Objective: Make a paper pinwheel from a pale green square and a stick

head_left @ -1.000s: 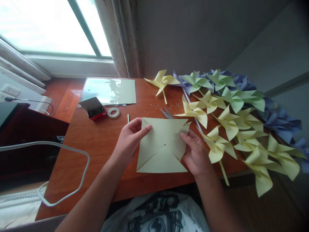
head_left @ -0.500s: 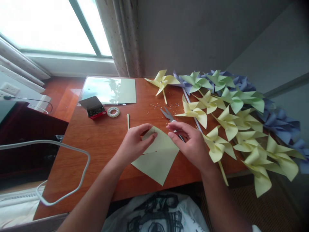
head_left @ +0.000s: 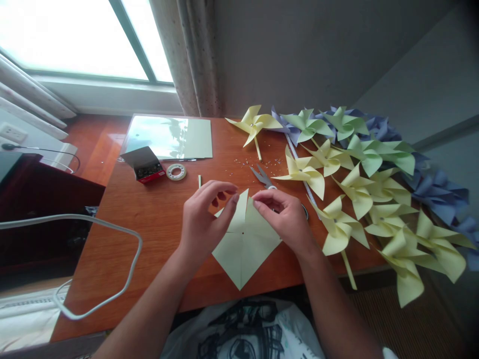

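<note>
A pale yellow-green square of paper [head_left: 243, 254] lies on the table in front of me, one corner towards me. Slits run in from its corners towards a small dark hole in the middle. My right hand [head_left: 282, 214] pinches the flap right of the far slit between thumb and fingertips. Over the paper's left part is my left hand [head_left: 207, 214], thumb and index tip slightly apart, holding nothing that I can see. Scissors [head_left: 263, 177] lie just beyond my right hand, their handles partly hidden by it. A rolled paper stick [head_left: 199, 180] shows behind my left hand.
Finished yellow pinwheels [head_left: 305, 171], green pinwheels [head_left: 309, 124] and purple pinwheels [head_left: 441, 194] crowd the right side. At the back left are an open red box [head_left: 149, 172], a tape roll [head_left: 175, 172] and a glossy sheet [head_left: 168, 137]. A white cable [head_left: 130, 264] loops at left.
My left hand has let go of the paper's far corner and risen slightly. My right hand has moved left onto the flap. The paper has turned a little, and its far slit has spread wider.
</note>
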A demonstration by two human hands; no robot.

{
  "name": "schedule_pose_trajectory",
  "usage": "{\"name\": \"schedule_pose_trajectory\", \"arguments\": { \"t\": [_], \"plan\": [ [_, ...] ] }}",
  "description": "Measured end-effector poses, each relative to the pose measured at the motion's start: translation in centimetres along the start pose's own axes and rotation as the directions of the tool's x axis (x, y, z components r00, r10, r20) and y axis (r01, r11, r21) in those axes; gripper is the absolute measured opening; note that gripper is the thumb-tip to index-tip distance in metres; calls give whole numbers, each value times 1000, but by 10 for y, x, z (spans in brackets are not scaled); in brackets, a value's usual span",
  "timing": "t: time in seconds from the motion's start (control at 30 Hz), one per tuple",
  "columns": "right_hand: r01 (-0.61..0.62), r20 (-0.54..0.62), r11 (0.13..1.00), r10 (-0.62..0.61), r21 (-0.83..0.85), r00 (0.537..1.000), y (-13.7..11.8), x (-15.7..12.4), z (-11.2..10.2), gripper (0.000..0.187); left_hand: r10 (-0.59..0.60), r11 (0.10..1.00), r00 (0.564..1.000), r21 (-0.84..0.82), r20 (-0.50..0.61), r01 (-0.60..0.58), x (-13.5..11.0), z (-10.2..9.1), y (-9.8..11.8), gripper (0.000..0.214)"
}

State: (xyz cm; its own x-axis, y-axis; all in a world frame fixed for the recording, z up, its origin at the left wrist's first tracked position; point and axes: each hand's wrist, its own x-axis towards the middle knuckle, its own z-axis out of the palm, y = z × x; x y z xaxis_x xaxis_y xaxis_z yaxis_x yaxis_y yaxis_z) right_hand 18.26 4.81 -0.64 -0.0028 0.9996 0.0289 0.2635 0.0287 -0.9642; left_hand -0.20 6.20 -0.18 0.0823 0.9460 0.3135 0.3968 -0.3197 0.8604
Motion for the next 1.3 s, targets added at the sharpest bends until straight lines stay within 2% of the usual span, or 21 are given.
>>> {"name": "schedule_pose_trajectory", "arguments": {
  "t": [0.17, 0.27, 0.4, 0.57, 0.7, 0.83, 1.03, 1.3],
  "plan": [
    [-45, 15, 988, 43, 145, 999, -2, -2, 4, 6, 21, 1000, 986, -21, 164, -18, -4, 6, 1, 5],
    [-54, 20, 981, 51, 186, 999, -4, -3, 4, 7, 13, 999, 979, 30, 204, -19, -6, 7, 0, 4],
    [9, -6, 994, -8, 105, 1000, -6, -4, 2, 8, -23, 1000, 972, 26, 233, 17, -6, 6, 2, 7],
    [185, 34, 980, -183, -68, 983, -14, 0, -3, 6, -52, 998, 954, -25, 295, 63, -5, 6, 4, 9],
    [296, 56, 946, -291, -129, 955, -18, 0, -6, 11, -141, 963, 929, -169, 342, 208, -4, 6, 3, 13],
    [322, 57, 939, -317, -118, 947, -17, -3, -7, 14, -258, 859, 879, -321, 401, 398, -3, 5, 4, 19],
    [302, 47, 948, -299, -99, 953, -12, -7, -6, 17, -333, 760, 841, -406, 426, 507, 0, 3, 10, 24],
    [283, 43, 956, -280, -79, 959, -12, -8, -5, 15, -342, 792, 864, -382, 370, 477, 0, 3, 12, 29]
  ]
}}
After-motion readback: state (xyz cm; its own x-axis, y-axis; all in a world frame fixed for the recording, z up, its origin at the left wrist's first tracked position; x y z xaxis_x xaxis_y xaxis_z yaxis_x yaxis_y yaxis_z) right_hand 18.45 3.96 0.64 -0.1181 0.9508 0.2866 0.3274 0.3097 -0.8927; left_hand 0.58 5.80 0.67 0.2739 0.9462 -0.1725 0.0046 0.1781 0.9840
